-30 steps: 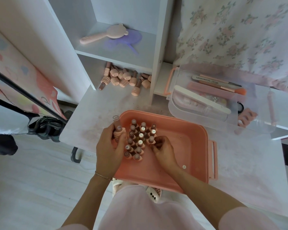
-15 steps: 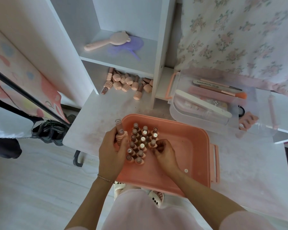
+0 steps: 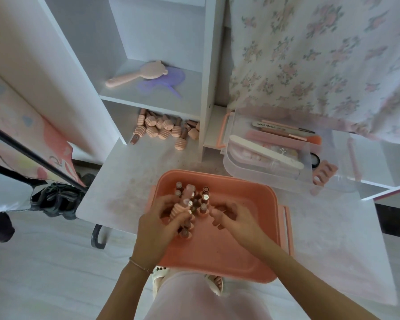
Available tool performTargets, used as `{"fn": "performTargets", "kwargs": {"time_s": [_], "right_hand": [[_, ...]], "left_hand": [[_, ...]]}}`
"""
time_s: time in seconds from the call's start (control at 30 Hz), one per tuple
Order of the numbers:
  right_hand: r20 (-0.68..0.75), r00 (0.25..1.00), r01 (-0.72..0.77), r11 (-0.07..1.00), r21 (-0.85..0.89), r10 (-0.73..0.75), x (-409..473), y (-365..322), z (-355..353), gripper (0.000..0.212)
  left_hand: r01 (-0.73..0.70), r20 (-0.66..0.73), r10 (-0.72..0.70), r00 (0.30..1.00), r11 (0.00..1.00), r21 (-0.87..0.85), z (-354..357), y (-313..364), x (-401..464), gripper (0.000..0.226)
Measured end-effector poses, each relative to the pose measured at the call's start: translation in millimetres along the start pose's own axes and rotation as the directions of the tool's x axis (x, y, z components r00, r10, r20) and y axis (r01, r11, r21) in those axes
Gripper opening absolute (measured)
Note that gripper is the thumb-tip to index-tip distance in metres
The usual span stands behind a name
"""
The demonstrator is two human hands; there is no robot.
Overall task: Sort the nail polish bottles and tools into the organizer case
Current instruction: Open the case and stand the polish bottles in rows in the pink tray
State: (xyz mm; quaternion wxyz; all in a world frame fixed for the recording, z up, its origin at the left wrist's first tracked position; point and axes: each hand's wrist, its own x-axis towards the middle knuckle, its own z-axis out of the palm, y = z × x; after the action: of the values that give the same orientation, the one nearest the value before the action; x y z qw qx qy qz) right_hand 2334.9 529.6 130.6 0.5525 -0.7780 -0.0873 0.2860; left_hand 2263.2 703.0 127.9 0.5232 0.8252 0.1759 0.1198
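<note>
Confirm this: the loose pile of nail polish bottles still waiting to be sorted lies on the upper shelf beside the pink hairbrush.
Not quite. In the head view the loose pile of nail polish bottles lies below that shelf, on the white surface under it. Only the pink hairbrush and a purple item sit on the upper shelf.

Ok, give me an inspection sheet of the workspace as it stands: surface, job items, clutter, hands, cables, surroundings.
Surface: white table, faintly stained.
Job's things: orange tray holds upright polish bottles at its far left; loose bottles lie in a heap under the shelf; clear organizer tray holds a nail file and brushes.
Clutter: toe separator beside the clear tray.
Hands: left hand grips one bottle; right hand in the tray, fingers curled; whether it holds anything, cannot tell.
Cables: nothing seen.
Surroundings: pink hairbrush on the shelf, floral cloth at right.
</note>
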Motion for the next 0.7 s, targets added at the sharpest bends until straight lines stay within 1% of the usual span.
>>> {"fn": "performTargets", "kwargs": {"time_s": [0.07, 0.13, 0.17, 0.2, 0.27, 0.3, 0.37, 0.4, 0.43, 0.47, 0.5, 0.57, 0.6, 0.63, 0.7], "right_hand": [[0.064, 0.997, 0.048, 0.996, 0.069, -0.052, -10, -12, 0, 0.022], [0.061, 0.993, 0.099, 0.990, 0.101, -0.105, -17, -17, 3, 0.015], [0.049, 0.992, 0.110, 0.988, 0.111, -0.116, -19, -17, 5, 0.010], [0.034, 0.992, 0.113, 0.987, 0.111, -0.117, -20, -17, 5, 0.008], [0.014, 0.995, 0.102, 0.993, 0.059, -0.103, -21, -14, 3, 0.010], [0.010, 0.997, 0.082, 0.997, 0.004, -0.082, -21, -10, 0, 0.012], [0.022, 0.999, 0.047, 0.990, -0.134, -0.044, -18, -1, -7, 0.014], [0.028, 0.999, 0.042, 0.979, -0.201, -0.037, -15, 5, -10, 0.012], [0.030, 0.999, 0.045, 0.962, -0.270, -0.039, -12, 11, -11, 0.010], [0.035, 0.998, 0.055, 0.938, -0.343, -0.046, -9, 16, -11, 0.009], [0.046, 0.998, 0.067, 0.909, -0.412, -0.053, -5, 21, -10, 0.011], [0.080, 0.995, 0.084, 0.862, -0.499, -0.050, 2, 30, -5, 0.017], [0.089, 0.995, 0.087, 0.846, -0.526, -0.046, 5, 33, -2, 0.018], [0.091, 0.995, 0.086, 0.833, -0.546, -0.043, 8, 36, 1, 0.019], [0.081, 0.996, 0.067, 0.825, -0.561, -0.025, 11, 42, 6, 0.021]], "left_hand": [[-0.078, 0.103, 0.077, 0.992, 0.997, 0.003, 6, 7, -4, 0.039], [-0.170, 0.169, 0.164, 0.972, 0.985, 0.018, 13, 12, -9, 0.036], [-0.175, 0.183, 0.169, 0.968, 0.984, 0.016, 16, 14, -12, 0.036], [-0.149, 0.186, 0.147, 0.971, 0.989, -0.007, 18, 17, -14, 0.038], [-0.069, 0.149, 0.078, 0.986, 0.996, -0.060, 16, 19, -17, 0.043], [-0.053, 0.093, 0.057, 0.994, 0.998, -0.041, 13, 18, -18, 0.043], [-0.055, -0.065, 0.059, 0.996, 0.996, 0.073, 3, 14, -18, 0.038], [-0.055, -0.143, 0.076, 0.987, 0.988, 0.142, -2, 11, -16, 0.033], [-0.043, -0.194, 0.086, 0.977, 0.976, 0.215, -7, 8, -14, 0.033], [-0.022, -0.210, 0.084, 0.974, 0.959, 0.283, -10, 4, -11, 0.041], [0.024, -0.189, 0.040, 0.981, 0.946, 0.324, -12, -2, -7, 0.049], [0.180, -0.119, -0.151, 0.981, 0.942, 0.284, -12, -10, 1, 0.053], [0.234, -0.100, -0.216, 0.971, 0.940, 0.249, -11, -15, 3, 0.051], [0.252, -0.107, -0.233, 0.967, 0.940, 0.229, -9, -19, 5, 0.048], [0.248, -0.172, -0.212, 0.962, 0.942, 0.227, -5, -25, 4, 0.038]]}}
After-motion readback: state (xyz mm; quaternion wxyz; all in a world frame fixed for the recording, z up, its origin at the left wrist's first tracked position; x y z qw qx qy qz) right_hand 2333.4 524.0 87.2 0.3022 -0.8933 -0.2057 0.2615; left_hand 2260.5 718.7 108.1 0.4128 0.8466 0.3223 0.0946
